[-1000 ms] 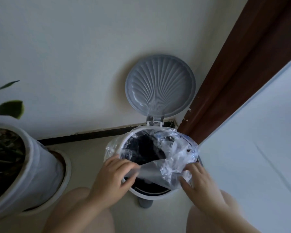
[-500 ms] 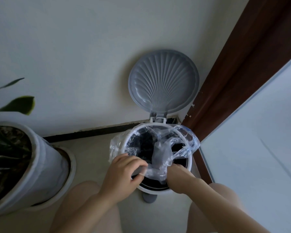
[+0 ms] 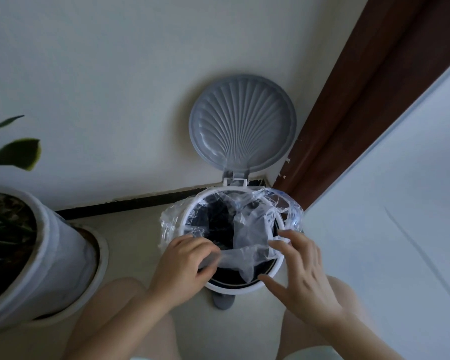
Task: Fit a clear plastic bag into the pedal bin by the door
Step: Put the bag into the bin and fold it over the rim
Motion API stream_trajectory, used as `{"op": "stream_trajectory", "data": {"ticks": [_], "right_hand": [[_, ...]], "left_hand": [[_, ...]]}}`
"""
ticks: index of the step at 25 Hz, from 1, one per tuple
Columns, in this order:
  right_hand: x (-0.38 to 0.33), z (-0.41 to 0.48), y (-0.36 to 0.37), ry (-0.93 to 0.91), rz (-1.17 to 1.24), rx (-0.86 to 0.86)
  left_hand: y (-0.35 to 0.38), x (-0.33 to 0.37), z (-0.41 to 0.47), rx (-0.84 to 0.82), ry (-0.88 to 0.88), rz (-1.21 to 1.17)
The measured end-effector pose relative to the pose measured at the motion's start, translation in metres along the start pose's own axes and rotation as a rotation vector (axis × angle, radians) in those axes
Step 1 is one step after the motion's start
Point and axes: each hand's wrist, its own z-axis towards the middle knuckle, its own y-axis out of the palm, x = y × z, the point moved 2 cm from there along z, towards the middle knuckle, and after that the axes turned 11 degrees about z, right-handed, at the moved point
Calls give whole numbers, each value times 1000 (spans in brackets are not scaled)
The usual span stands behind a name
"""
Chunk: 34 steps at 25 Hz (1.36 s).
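A small round pedal bin [image 3: 244, 287] with a white rim stands against the wall, its grey shell-ribbed lid [image 3: 242, 123] tipped up. A clear plastic bag [image 3: 252, 229] hangs inside it; its edge is folded over the far, left and right rim, while the near edge is stretched above the opening. My left hand [image 3: 185, 266] pinches that near edge at the bin's left front. My right hand [image 3: 299, 271] holds the edge at the right front, fingers spread. The grey pedal [image 3: 223, 302] pokes out below the bin.
A large white plant pot [image 3: 50, 255] with green leaves stands on a saucer at the left. A dark brown door frame [image 3: 353, 105] rises just right of the bin, with a pale door surface [image 3: 400, 203] beyond. My bare knees are at the bottom.
My right hand came out of the bin's mouth and moved right, pulling the bag's near edge taut between both hands. The left hand kept its hold.
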Motion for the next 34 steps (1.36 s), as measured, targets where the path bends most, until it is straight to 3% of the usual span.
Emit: {"op": "stream_trajectory", "data": {"ticks": [2, 6, 10, 17, 23, 31, 34], "right_hand": [[-2, 3, 9, -79, -45, -36], [12, 7, 2, -49, 97, -19], [30, 8, -15, -147, 55, -253], [47, 16, -14, -68, 75, -642], [57, 19, -6, -82, 10, -756], [70, 11, 8, 107, 34, -896], [74, 12, 7, 308, 210, -979]], "left_hand": [[0, 2, -1, -11, 25, 0], [-3, -8, -7, -81, 49, 84], [-11, -26, -15, -79, 18, 120], [-3, -34, -19, -202, 187, 211], [9, -47, -25, -333, 228, 164], [25, -59, -36, -392, 227, 177], [21, -66, -37, -442, 4, 7]]}}
